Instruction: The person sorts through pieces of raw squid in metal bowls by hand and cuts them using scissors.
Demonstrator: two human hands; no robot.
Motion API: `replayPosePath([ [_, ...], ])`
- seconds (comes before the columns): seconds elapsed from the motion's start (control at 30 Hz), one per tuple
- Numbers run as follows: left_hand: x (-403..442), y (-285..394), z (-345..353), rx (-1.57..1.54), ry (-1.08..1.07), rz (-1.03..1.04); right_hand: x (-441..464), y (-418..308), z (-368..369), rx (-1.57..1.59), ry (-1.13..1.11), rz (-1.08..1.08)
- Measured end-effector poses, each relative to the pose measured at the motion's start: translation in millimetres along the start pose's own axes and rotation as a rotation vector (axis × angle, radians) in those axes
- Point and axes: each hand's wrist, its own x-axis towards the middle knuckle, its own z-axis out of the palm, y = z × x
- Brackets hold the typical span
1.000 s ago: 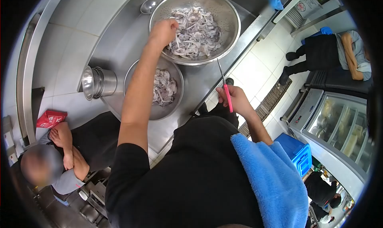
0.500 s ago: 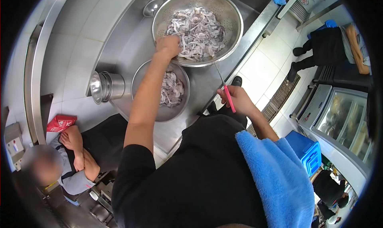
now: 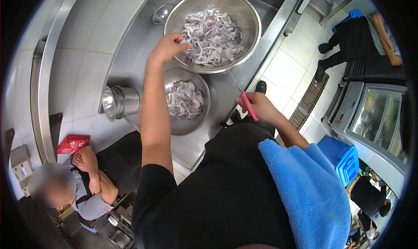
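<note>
My left hand (image 3: 167,47) is over the near-left rim of a large perforated metal colander (image 3: 250,48). Its thumb and fingers are bent with a gap between them, and nothing shows in them. Pale, purplish squid strips (image 3: 213,35) lie in a heap in the colander. Below it, a metal bowl (image 3: 185,128) holds more squid pieces (image 3: 185,100); my left forearm crosses the bowl's left side. My right hand (image 3: 259,107) grips a pink-handled blade (image 3: 247,104), its thin metal tip pointing up at the colander's rim. Whether it is a knife or scissors I cannot tell.
Nested metal containers (image 3: 122,101) stand left of the bowl, and a round metal ladle or small bowl (image 3: 163,13) is by the colander. A person with folded arms (image 3: 96,175) is at left; another person (image 3: 352,40) stands at upper right. A blue towel (image 3: 305,188) hangs at my side.
My left hand has drawn back from the squid, leftward and slightly up to the colander's rim, and its fingers have parted. My right hand keeps its hold on the pink-handled blade, nearly still.
</note>
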Motion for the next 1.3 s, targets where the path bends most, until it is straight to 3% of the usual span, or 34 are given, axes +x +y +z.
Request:
replayPosePath([
  [0.1,-4,3,-10,-0.156,-0.014,-0.040,-3,-9,1,-0.028,-0.010,-0.011],
  [0.2,-16,13,-16,-0.502,0.041,0.002,-2,-11,4,-0.041,-0.015,-0.022],
  [0.43,-41,43,-38,-0.535,0.145,0.085,-1,-13,10,0.147,-0.100,-0.050],
  [0.63,-68,67,-55,-0.522,0.196,0.170,4,-46,18,0.302,-0.355,-0.171],
  [0.87,-115,85,-64,-0.615,0.219,0.237,30,-102,48,0.436,-0.617,-0.440],
  [1.1,-139,52,-50,-1.222,0.088,0.220,39,-131,64,0.592,-0.590,-0.444],
  [1.3,-150,33,-41,-1.120,0.190,0.153,43,-124,65,0.589,-0.490,-0.395],
])
